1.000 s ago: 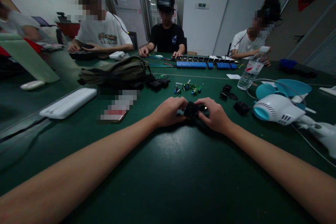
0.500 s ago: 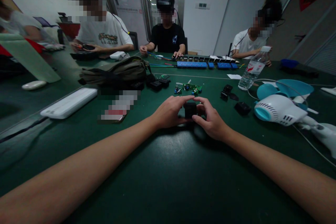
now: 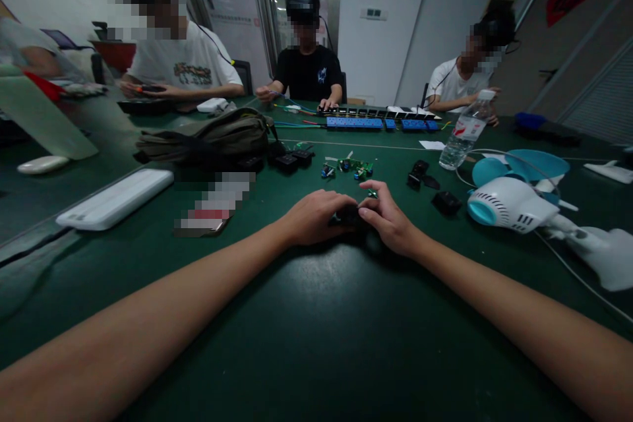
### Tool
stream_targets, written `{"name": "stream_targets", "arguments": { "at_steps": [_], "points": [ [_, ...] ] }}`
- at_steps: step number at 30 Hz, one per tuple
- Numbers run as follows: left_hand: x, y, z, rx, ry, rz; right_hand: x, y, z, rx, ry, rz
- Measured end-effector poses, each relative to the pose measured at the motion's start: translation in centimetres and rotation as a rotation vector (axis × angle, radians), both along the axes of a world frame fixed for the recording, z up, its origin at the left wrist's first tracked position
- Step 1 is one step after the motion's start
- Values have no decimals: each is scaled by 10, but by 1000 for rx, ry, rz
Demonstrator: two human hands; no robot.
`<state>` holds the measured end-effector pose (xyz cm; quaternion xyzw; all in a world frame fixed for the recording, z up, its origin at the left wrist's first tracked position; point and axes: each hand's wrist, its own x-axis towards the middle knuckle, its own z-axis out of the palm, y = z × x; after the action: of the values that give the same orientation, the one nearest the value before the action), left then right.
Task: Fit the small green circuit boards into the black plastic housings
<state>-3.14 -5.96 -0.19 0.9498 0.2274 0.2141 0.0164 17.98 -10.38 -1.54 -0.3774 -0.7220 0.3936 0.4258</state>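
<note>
My left hand [image 3: 321, 216] is closed around a small black box [image 3: 349, 213], low over the green table; the fingers and the box's dark colour hide much of it. From the right, my right hand [image 3: 390, 223] meets the box's edge with its thumb and a finger pinched together, while the index finger is lifted. A small green piece [image 3: 372, 194] shows just behind the right fingers, too partly covered to make out. Beyond the hands lie several small green circuit boards [image 3: 347, 165] with blue parts.
Black box-like parts [image 3: 291, 158] and a dark bag [image 3: 208, 138] lie to the left, near a phone [image 3: 217, 208] and a white power bank [image 3: 116, 199]. On the right are black pieces [image 3: 446, 203], a water bottle [image 3: 466, 132] and a white fan [image 3: 514, 204]. Co-workers sit opposite.
The black box, upright between both hands before, has tipped down and is more covered by my left fingers. My right index finger has lifted off. The view has shifted slightly.
</note>
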Motion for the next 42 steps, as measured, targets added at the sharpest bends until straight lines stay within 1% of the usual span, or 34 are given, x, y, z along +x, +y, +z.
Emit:
{"name": "stream_targets", "arguments": {
  "at_steps": [3, 5, 8, 13, 17, 20, 23, 31, 37, 42],
  "points": [
    [0, 0, 2, -7, 8, 96, -1, -3, 3, 66, -127, -39],
    [0, 1, 3, -19, -12, 142, -1, -6, 5, 119, -242, -99],
    [0, 2, 2, -41, -11, 158, 0, -7, 7, 175, -317, -169],
    [0, 3, 1, -59, -33, 129, 8, -4, 7, 255, -399, -178],
    [1, 3, 1, -93, -34, 134, 12, -2, 7, 265, -415, -173],
    [2, 4, 2, -156, -22, 121, 12, -2, 8, 254, -412, -164],
    [2, 4, 3, -185, -8, 99, 12, -2, 8, 242, -407, -175],
    [1, 6, 1, -172, -11, 80, 12, -2, 7, 200, -426, -238],
    [1, 6, -1, -169, -24, 97, 13, -2, 7, 199, -454, -275],
    [1, 5, -1, -167, -15, 108, 13, -3, 8, 215, -451, -259]
  ]
}}
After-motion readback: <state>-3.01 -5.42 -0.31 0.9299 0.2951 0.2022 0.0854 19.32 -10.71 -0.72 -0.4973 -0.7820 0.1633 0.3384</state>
